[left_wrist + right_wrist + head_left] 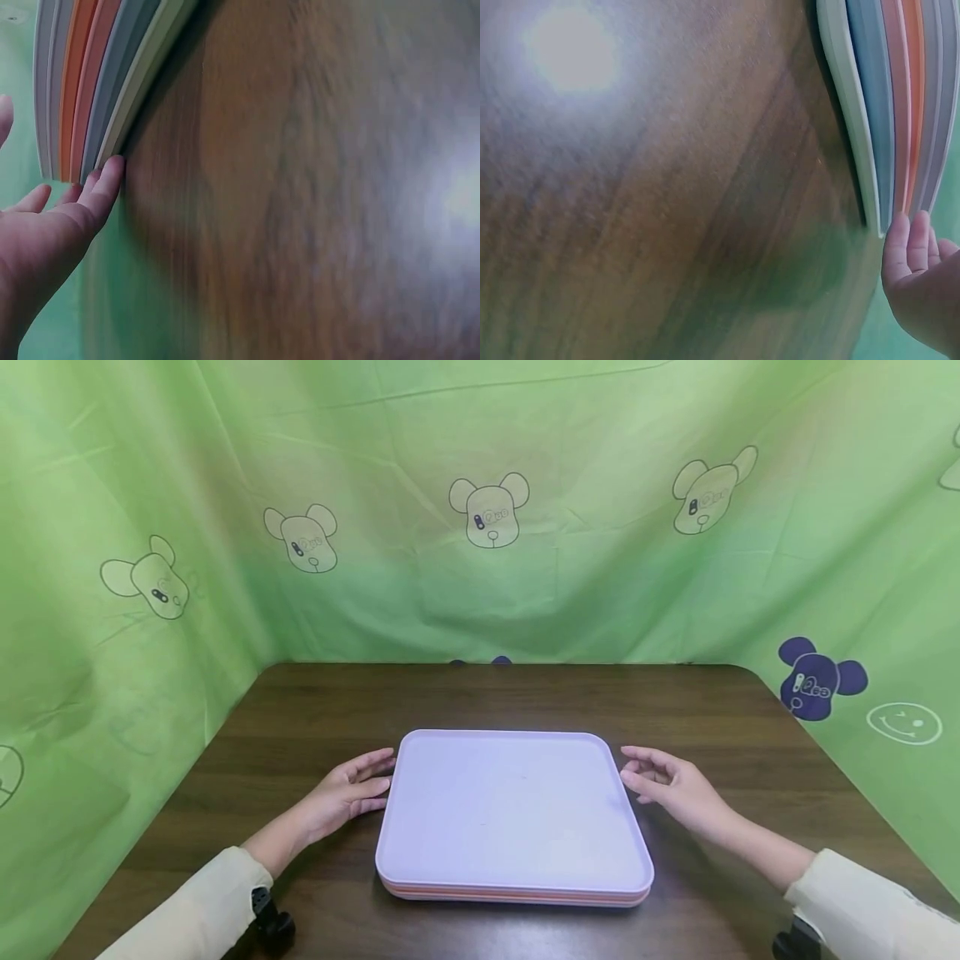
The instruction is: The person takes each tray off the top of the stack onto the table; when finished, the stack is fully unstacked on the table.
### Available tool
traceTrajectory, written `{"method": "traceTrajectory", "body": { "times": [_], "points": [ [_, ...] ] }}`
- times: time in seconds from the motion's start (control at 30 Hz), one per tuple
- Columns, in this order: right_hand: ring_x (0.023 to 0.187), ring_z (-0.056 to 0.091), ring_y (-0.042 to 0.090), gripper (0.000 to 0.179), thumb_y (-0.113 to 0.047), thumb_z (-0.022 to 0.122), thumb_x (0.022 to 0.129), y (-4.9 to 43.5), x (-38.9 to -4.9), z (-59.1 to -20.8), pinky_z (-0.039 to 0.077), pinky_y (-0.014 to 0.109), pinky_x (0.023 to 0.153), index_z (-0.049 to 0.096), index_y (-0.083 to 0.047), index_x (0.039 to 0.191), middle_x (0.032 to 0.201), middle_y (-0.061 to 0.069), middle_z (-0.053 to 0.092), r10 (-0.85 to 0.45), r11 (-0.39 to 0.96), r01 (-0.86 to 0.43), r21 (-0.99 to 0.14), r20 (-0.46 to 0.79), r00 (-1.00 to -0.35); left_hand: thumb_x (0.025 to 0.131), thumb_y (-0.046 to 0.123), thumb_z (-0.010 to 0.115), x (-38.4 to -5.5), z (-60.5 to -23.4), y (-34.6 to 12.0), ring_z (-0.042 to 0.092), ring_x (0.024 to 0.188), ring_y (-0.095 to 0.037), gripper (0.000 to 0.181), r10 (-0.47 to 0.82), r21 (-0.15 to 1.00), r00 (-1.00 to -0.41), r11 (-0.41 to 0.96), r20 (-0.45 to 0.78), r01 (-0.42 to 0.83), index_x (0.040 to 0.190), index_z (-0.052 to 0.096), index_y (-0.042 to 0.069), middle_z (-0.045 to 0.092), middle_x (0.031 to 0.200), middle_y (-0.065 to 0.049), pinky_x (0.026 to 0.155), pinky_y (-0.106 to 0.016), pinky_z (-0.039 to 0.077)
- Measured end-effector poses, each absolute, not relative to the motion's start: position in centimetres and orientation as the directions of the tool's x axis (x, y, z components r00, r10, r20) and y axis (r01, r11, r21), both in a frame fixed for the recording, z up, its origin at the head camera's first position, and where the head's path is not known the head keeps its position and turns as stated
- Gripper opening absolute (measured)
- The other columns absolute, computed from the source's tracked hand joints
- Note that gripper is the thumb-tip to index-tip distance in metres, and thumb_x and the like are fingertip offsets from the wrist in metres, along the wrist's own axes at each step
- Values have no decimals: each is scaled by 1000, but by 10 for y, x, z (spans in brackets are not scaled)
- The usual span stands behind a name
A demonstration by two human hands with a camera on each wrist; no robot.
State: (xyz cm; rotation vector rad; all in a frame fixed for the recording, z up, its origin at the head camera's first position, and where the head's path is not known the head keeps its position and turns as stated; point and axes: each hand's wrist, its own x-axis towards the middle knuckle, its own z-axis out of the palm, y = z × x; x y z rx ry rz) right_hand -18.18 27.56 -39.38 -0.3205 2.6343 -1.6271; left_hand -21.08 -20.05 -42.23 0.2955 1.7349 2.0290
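Observation:
A stack of rectangular trays (513, 810) with rounded corners lies on the table, a pale lilac one on top. Seen edge-on in the left wrist view, the stacked trays (90, 82) show grey-lilac, orange, pink, blue-grey and pale green rims. My left hand (348, 793) is beside the stack's left edge, fingers extended and loosely bent, fingertips right at the rims. On the opposite side my right hand (671, 785) is held beside the right edge, its fingers slightly bent. In the right wrist view its fingertips overlap the lower end of the tray rims (904, 112).
The dark brown wooden table (322, 710) reaches back to a green cloth (585, 602) printed with cartoon bear heads, which hangs behind and along both sides. Black wrist devices (273, 922) sit at the cuffs of the light sleeves (198, 906).

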Motion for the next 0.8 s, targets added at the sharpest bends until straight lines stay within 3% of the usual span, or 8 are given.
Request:
{"method": "traceTrajectory", "body": {
  "times": [0.1, 0.33, 0.57, 0.8],
  "points": [
    [88, 64, 12, 54, -16, 65, 94, 275, -180, -394, 56, 33, 71, 45, 11, 136, 108, 17, 57, -184, 408, -117, -905, 44, -982, 97, 4, 56, -210, -422, -199, 53, 120, -19, 70, 473, 970, -870, -110, -141, -218, 152, 15, -5, 13, 156, -27, 97, -38, 46],
    [89, 62, 8, 61, -15, 68, 91, 275, -178, -399, 56, 34, 73, 41, 11, 139, 107, 15, 55, -192, 331, -13, -944, -54, -980, 93, 0, 61, -210, -423, -198, 40, 132, -27, 76, 498, 966, -856, -118, -141, -228, 152, 14, -6, 12, 156, -27, 99, -36, 45],
    [88, 61, 9, 66, -13, 72, 87, 273, -177, -404, 55, 30, 74, 40, 11, 140, 105, 11, 56, -194, 298, 47, -953, -109, -975, 90, 8, 69, -209, -427, -199, 49, 123, -16, 82, 525, 972, -843, -114, -115, -204, 150, 15, -10, 13, 153, -31, 96, -32, 47],
    [87, 62, 9, 66, -11, 74, 85, 272, -176, -408, 53, 26, 76, 42, 14, 137, 106, 11, 59, -174, 300, 60, -952, -117, -978, 91, 1, 64, -209, -427, -198, 49, 123, -20, 77, 493, 960, -853, -111, -173, -259, 150, 16, -9, 15, 154, -29, 97, -33, 46]
  ]
}}
